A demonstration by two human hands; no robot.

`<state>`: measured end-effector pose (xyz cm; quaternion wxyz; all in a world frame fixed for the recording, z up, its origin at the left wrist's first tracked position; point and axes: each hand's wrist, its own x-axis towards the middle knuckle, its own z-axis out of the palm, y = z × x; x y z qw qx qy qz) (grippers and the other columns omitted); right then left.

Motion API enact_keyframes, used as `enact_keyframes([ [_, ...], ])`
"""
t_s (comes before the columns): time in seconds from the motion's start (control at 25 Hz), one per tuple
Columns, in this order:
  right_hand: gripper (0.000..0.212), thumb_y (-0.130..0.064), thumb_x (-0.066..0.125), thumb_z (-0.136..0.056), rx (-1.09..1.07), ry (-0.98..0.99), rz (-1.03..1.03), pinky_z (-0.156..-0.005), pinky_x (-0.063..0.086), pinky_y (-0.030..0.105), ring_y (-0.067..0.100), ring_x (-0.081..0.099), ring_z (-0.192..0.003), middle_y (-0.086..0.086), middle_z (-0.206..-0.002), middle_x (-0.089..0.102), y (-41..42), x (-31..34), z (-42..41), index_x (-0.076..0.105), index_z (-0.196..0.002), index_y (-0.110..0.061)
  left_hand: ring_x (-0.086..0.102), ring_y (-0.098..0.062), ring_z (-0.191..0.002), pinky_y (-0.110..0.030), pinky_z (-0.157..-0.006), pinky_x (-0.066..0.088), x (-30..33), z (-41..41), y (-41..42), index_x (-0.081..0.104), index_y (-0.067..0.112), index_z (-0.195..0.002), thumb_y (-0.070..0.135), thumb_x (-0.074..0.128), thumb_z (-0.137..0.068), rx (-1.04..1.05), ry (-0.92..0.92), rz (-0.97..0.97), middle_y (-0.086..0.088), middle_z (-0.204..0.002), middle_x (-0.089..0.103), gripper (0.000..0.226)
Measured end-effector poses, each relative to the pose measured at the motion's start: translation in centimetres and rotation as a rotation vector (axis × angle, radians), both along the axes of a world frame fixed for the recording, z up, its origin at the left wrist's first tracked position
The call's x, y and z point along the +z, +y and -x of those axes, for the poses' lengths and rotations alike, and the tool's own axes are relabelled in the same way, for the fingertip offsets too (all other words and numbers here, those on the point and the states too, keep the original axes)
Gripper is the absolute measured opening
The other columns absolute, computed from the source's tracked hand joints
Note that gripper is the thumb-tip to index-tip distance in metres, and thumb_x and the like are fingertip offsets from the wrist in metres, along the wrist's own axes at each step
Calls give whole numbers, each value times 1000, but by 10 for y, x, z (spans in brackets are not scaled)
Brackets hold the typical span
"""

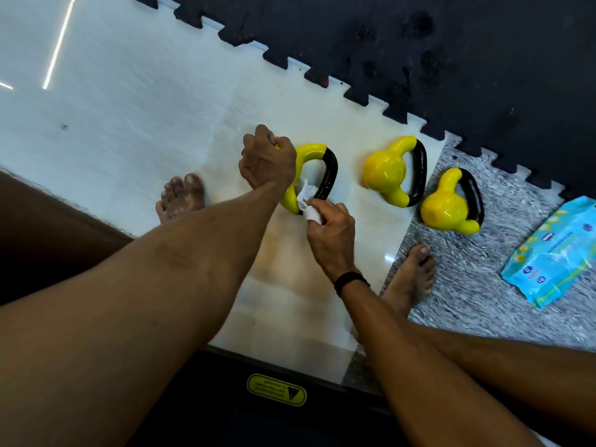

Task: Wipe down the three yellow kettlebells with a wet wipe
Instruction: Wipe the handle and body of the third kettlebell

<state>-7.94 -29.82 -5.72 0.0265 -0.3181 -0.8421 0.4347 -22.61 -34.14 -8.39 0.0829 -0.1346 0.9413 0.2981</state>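
While the left hand [267,161] curls round the glossy yellow kettlebell with a black handle [317,175] at frame centre, the right hand [330,235] pinches a crumpled white wet wipe [308,206] in its fingers, pressing it against the yellow lower arm of the handle. Two more yellow kettlebells [385,171] [443,209] lie on the pale floor [129,108] to the right, near a blue wipes packet [554,251].

Pale floor [129,101] — three kettlebells [385,171], wipes pack [553,253] (blue), black mat [451,43].
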Motion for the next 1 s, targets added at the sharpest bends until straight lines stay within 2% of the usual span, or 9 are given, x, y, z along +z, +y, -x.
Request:
enact_keyframes([
  [0.08,19,-14,57,-81,21,-21,-45,-65,45,33,28,57,-77,10,-78,69,10,4,-8,73,-85,-5,57,-34,-87,-34,-75,41,3,0,1,55,12,-90,25,46,-82,11,-52,18,-12,-98,57,17],
  [0.16,17,-17,59,-82,-92,-83,15,-61,43,33,26,55,-70,10,-70,65,19,7,-13,72,-81,-6,58,-36,-94,-35,-78,40,8,-5,3,54,10,-101,25,44,-87,49,-95,27,-14,-106,55,23],
  [0.32,21,-27,60,-87,-303,-191,190,-66,53,40,31,64,-76,12,-78,71,35,-4,-5,74,-88,-11,60,-35,-99,-32,-75,36,14,-18,8,51,10,-110,25,38,-93,169,-138,59,-14,-113,55,27],
  [0.48,27,-38,51,-82,-387,-177,196,-64,55,52,40,64,-75,13,-76,68,37,-12,6,61,-73,-14,56,-35,-110,-35,-88,38,16,-11,4,51,9,-117,27,35,-95,223,-229,39,-14,-122,54,32],
  [0.64,41,-46,53,-75,-501,-154,227,-75,56,53,40,66,-90,16,-97,70,41,-16,18,63,-95,-11,53,-31,-116,-35,-96,35,17,-8,-2,52,10,-117,32,37,-94,155,-278,42,-11,-125,54,34],
  [0.76,35,-28,63,-86,-586,-123,230,-91,50,46,36,60,-109,17,-117,65,47,-3,29,59,-113,-5,54,-32,-113,-37,-94,37,18,-8,-6,53,8,-114,33,41,-93,86,-250,59,-12,-121,56,34],
  [0.88,33,-26,65,-87,-536,-99,107,-80,49,39,33,60,-101,14,-109,65,48,7,33,54,-111,-7,54,-34,-112,-38,-89,40,21,-4,-9,51,6,-113,28,41,-93,2,-211,65,-14,-120,56,31],
  [1.0,18,-20,62,-86,-298,-81,-47,-70,41,33,33,59,-94,14,-100,65,41,0,34,59,-99,-9,53,-34,-114,-38,-89,41,25,-3,-11,49,6,-116,26,37,-97,-51,-229,80,-14,-123,55,30],
])
